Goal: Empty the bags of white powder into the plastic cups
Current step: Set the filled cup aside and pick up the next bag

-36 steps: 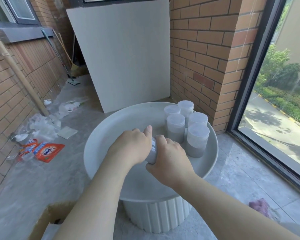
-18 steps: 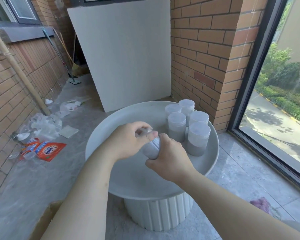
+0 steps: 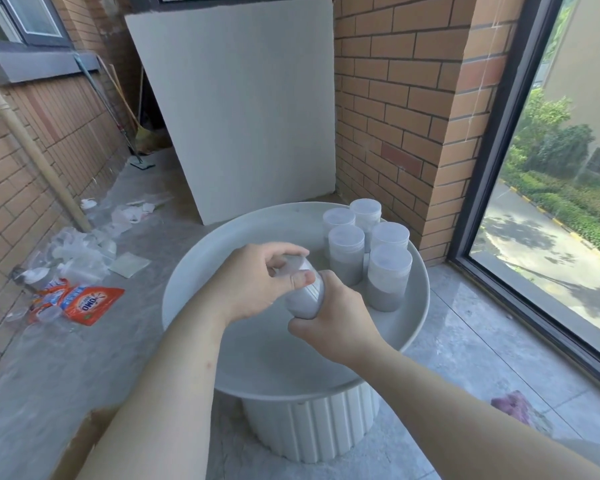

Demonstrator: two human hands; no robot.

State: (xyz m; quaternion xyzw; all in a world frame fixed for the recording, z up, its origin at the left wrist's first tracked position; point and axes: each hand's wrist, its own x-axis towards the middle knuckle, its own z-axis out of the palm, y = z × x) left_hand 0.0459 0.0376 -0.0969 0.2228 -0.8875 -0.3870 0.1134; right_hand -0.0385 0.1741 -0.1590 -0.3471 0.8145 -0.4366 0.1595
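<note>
Both of my hands hold one clear plastic cup (image 3: 305,295) of white powder, tilted over the round white table (image 3: 417,323). My right hand (image 3: 329,323) grips its lower body from the right. My left hand (image 3: 253,284) curls round its lidded top end, thumb on the side. Several lidded cups (image 3: 388,275) holding grey-white powder stand upright in a cluster at the table's back right.
An orange powder bag (image 3: 89,303) lies on the floor at left among empty clear bags (image 3: 80,251) and lids. A white board (image 3: 243,105) leans at the back. A brick pillar and a window stand to the right. A cardboard box edge (image 3: 80,441) is at lower left.
The cup has been lifted off the table and tipped toward me. My left hand slid from covering the cup to gripping its top end.
</note>
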